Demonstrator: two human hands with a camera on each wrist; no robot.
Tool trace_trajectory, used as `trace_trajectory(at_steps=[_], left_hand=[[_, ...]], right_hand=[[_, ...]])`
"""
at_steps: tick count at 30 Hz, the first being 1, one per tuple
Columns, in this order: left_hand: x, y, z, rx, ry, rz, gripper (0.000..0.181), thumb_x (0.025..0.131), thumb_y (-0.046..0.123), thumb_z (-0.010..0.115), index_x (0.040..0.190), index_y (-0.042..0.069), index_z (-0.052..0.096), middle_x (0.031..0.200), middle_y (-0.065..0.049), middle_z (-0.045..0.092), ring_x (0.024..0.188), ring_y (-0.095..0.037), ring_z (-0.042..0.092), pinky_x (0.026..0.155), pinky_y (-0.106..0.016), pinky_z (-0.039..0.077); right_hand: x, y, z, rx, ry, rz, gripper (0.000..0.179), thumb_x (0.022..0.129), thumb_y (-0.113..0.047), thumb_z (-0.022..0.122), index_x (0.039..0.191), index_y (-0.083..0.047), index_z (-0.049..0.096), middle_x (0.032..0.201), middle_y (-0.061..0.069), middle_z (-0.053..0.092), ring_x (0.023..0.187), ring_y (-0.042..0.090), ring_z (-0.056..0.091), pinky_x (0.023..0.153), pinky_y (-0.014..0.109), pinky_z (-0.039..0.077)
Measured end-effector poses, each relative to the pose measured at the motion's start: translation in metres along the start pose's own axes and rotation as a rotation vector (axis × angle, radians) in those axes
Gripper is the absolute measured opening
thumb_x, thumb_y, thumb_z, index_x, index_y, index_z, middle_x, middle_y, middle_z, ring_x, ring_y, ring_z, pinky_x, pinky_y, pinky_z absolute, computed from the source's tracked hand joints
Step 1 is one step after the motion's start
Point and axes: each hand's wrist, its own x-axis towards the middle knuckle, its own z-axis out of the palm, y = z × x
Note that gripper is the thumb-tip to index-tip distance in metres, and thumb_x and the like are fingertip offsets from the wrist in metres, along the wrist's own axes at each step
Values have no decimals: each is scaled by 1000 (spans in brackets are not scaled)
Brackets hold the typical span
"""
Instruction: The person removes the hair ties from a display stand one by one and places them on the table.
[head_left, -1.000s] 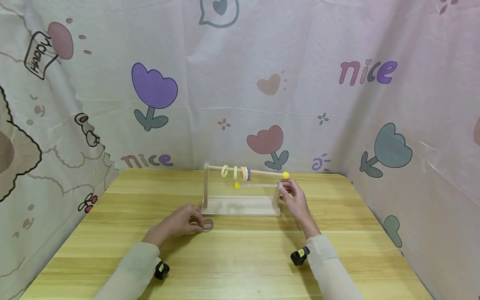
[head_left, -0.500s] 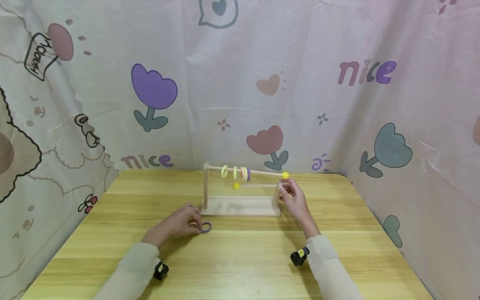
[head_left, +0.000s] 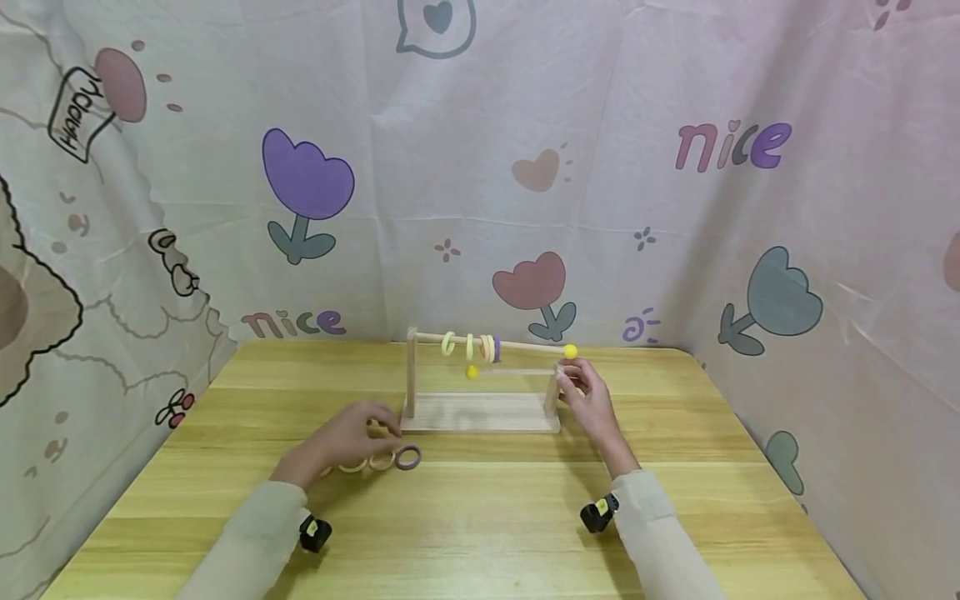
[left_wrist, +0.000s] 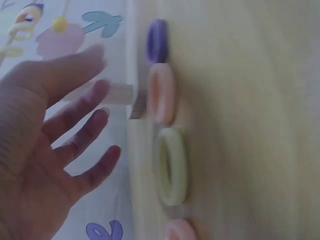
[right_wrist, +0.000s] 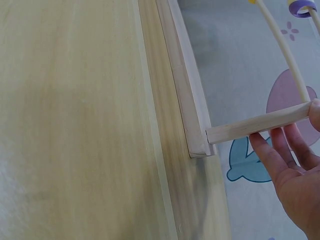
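Observation:
My left hand (head_left: 347, 435) hovers over a row of flat rings on the table, its fingers spread and holding nothing. A purple ring (head_left: 408, 457) lies at the row's right end, just past the fingertips. Beside it come a peach ring (left_wrist: 163, 94) and a pale yellow-green ring (left_wrist: 173, 166), then another peach ring (left_wrist: 181, 231) cut off by the left wrist view. At the wooden stand (head_left: 480, 412), my right hand (head_left: 592, 402) grips the upper end of the short right post (right_wrist: 260, 122), thumb on top and fingers along its side.
From the stand's tall left post (head_left: 412, 373) a rod runs right to a yellow ball (head_left: 571, 352), carrying several rings (head_left: 487, 347). A lower rod reaches left from the short post to another yellow ball (head_left: 472, 372). Behind the table hangs a printed curtain (head_left: 420, 167).
My left hand has let go of the purple ring and lifted back leftward, uncovering the other rings. The purple ring has shifted slightly nearer and left. My right hand keeps its hold.

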Motion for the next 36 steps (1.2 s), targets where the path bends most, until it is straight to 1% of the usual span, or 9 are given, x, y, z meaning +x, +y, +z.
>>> trace_trajectory(at_steps=[5, 7, 10, 13, 17, 20, 24, 28, 36], left_hand=[[9, 7, -11, -26, 190, 16, 16, 94, 21, 76, 106, 11, 77, 109, -1, 76, 106, -28, 68, 95, -56, 53], [13, 11, -16, -37, 260, 16, 25, 95, 23, 75, 117, 11, 74, 117, -7, 75, 111, -32, 68, 95, -56, 54], [21, 19, -22, -106, 328, -8, 42, 98, 28, 72, 136, 13, 65, 131, -14, 70, 120, -37, 65, 98, -56, 54], [30, 25, -26, -184, 350, -23, 53, 101, 34, 67, 150, 19, 53, 142, -16, 63, 129, -39, 60, 103, -56, 52], [41, 35, -32, -250, 364, -11, 55, 103, 36, 64, 154, 23, 48, 147, -14, 59, 134, -39, 57, 107, -56, 50], [46, 42, -36, -270, 373, -1, 55, 103, 37, 63, 153, 21, 49, 146, -14, 60, 134, -38, 58, 107, -55, 50], [52, 45, -38, -282, 386, 1, 53, 104, 38, 62, 152, 19, 50, 142, -16, 62, 131, -37, 60, 108, -54, 50], [58, 48, -39, -297, 397, -2, 50, 104, 40, 61, 149, 19, 53, 139, -15, 62, 131, -36, 60, 109, -55, 49], [67, 47, -40, -359, 416, 19, 40, 108, 39, 53, 141, 17, 58, 136, -17, 62, 127, -35, 61, 103, -54, 53]], right_hand=[[0, 0, -1, 10, 13, 3, 29, 105, -6, 57, 134, 0, 56, 125, 26, 63, 110, 29, 63, 89, 40, 61], [0, 0, -1, 10, 12, 0, 29, 105, -6, 57, 133, 0, 56, 125, 26, 63, 111, 30, 63, 89, 40, 62], [0, 1, -1, 4, 8, -6, 30, 106, -8, 57, 134, 1, 55, 125, 27, 62, 113, 33, 63, 90, 41, 61], [-1, 0, -1, 4, 4, -5, 30, 106, -9, 56, 134, 1, 55, 126, 28, 62, 113, 34, 63, 91, 41, 61], [-2, 0, -2, 11, -5, 0, 30, 106, -9, 55, 135, 1, 55, 128, 28, 61, 114, 34, 62, 92, 42, 60], [-1, -1, -1, 15, -8, -2, 31, 106, -8, 56, 135, 1, 55, 128, 29, 61, 113, 33, 62, 92, 42, 61], [-1, 0, 0, 13, -5, 2, 30, 105, -6, 57, 134, 1, 55, 127, 29, 62, 112, 32, 63, 90, 40, 61], [-1, 0, 0, 11, -4, 4, 30, 105, -6, 57, 134, 1, 56, 127, 28, 62, 112, 31, 63, 90, 39, 61], [-1, -1, 1, 11, -3, -5, 29, 105, -7, 56, 134, 1, 56, 127, 28, 62, 110, 28, 64, 89, 38, 61]])
